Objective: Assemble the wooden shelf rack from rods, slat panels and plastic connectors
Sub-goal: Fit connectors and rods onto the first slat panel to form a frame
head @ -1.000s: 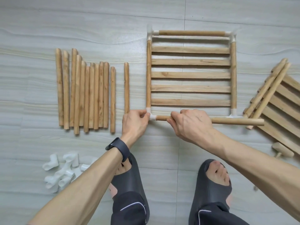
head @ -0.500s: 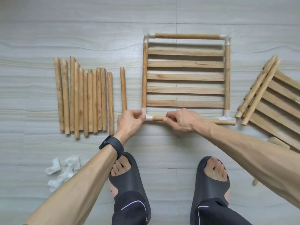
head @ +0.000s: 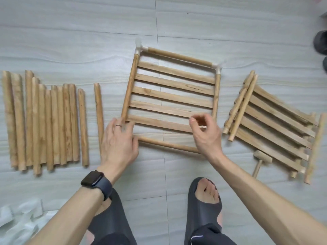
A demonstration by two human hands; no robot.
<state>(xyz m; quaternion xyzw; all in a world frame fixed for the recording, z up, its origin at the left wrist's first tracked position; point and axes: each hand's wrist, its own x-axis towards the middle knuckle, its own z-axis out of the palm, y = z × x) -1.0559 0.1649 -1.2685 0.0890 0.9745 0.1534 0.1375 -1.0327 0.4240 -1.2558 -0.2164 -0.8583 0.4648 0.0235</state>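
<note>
Grey tiled floor under me. Nearest, at my left, is a blurred white heap of plastic connectors. Beyond it the frame lies flat mid-floor. My left hand rests flat-fingered on its near-left corner. My right hand curls over the near-right one; I cannot tell whether it pinches anything. The wood looks light and stiff and the joints probably loose, so I'd lift by the side rods. Both near connectors are hidden.
</note>
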